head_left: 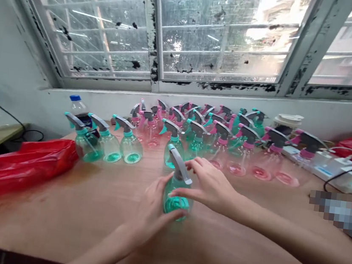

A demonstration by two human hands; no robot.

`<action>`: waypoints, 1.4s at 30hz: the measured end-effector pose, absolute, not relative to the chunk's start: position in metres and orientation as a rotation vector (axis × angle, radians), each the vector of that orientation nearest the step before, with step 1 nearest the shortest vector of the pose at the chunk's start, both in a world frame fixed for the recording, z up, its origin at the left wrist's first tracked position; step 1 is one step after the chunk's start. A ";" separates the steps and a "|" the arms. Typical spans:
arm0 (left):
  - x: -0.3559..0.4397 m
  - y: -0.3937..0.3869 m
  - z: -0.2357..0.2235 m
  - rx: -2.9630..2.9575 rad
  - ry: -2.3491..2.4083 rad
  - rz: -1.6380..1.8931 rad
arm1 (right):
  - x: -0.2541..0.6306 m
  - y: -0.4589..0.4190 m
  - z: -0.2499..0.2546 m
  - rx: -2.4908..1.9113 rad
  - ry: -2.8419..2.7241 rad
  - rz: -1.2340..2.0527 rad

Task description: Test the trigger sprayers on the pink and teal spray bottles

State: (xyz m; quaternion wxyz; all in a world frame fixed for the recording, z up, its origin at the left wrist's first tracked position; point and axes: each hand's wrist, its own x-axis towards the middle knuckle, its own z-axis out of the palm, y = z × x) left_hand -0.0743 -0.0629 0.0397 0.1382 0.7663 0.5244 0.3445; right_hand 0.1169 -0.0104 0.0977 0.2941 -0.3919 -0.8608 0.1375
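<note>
A green see-through spray bottle with a grey trigger head is in front of me, a little tilted. My left hand is wrapped round its lower body from the left, thumb across the front. On the other side, my right hand has its thumb and fingers apart, the thumb over the bottle's front and the fingertips beside the head. Whether those fingertips touch the head is unclear. Just behind stands another green spray bottle.
Several green spray bottles stand at the left, pink ones at the right, more behind. Red plastic bags lie left and far right. A power strip with cables sits at right. Beneath the window stand a blue-capped bottle and a white-lidded cup.
</note>
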 end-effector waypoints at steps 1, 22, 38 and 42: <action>-0.063 -0.064 0.038 2.244 1.498 0.996 | 0.126 -0.010 0.097 -0.975 -2.241 0.431; -0.017 0.008 0.009 2.596 1.466 0.771 | 0.209 0.011 0.077 -0.863 -1.889 0.861; -0.020 0.006 0.000 2.654 1.548 0.612 | 0.201 0.020 0.086 -0.766 -1.917 1.018; -0.021 0.005 -0.002 2.657 1.606 0.631 | 0.201 0.018 0.088 -0.776 -1.962 0.920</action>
